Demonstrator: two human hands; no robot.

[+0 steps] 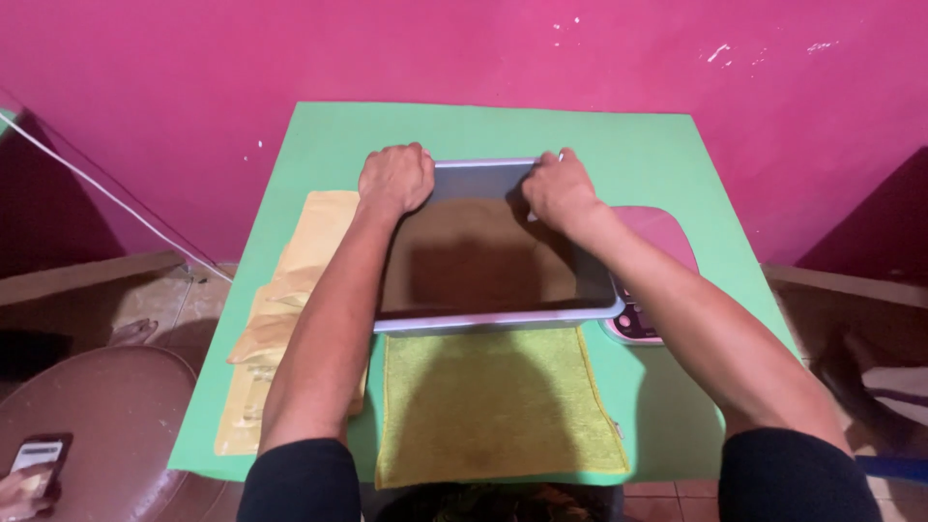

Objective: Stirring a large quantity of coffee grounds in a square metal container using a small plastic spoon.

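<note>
Left hand (pixel 395 180) and right hand (pixel 558 190) gripping the far edge of a shiny grey tray (pixel 483 261), sitting mid-frame on a green table (pixel 638 145), yellow cloth (pixel 498 406) lying just below it.

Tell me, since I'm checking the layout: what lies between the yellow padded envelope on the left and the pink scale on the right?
The head view shows the tablet, gripped at its far edge by the left hand and right hand, lying between the envelope and the scale.

Both hands (pixel 478 188) grip tablet (pixel 488 256) far edge; yellow cloth (pixel 498 406) below.
</note>
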